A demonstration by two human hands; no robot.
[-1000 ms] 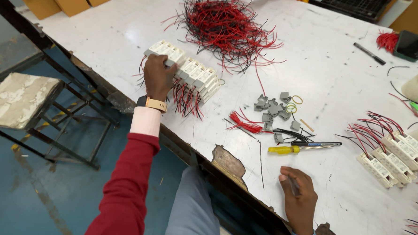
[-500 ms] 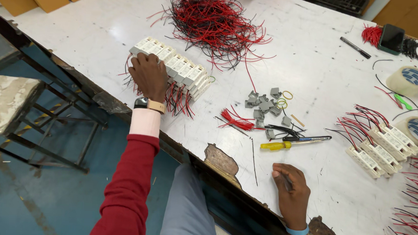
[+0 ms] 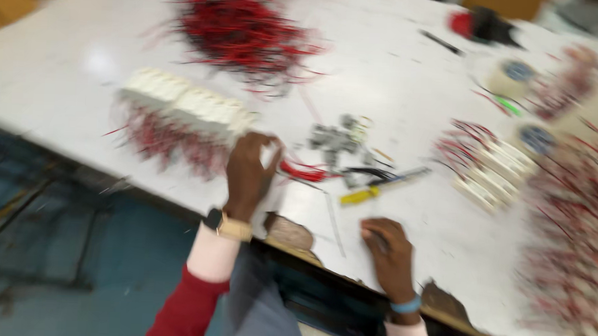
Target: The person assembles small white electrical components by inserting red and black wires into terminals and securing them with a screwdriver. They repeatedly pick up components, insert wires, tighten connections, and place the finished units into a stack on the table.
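Surface: white worktable (image 3: pixel 410 79), blurred.
Left hand (image 3: pixel 248 172): my fingers curl around one white block, beside the white connector row (image 3: pixel 187 103).
Right hand (image 3: pixel 389 252): loosely closed on the table; contents unclear.

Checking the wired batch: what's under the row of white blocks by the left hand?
Red wires fan out from under the white blocks, spreading on the table toward its near edge. Where they join the blocks is covered and blurred. The left hand is at the row's right end.

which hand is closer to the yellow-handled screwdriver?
Right, narrowly. The right hand rests on the table just below the yellow-handled screwdriver; the left hand is off to its left, by the white blocks. The picture is blurred.
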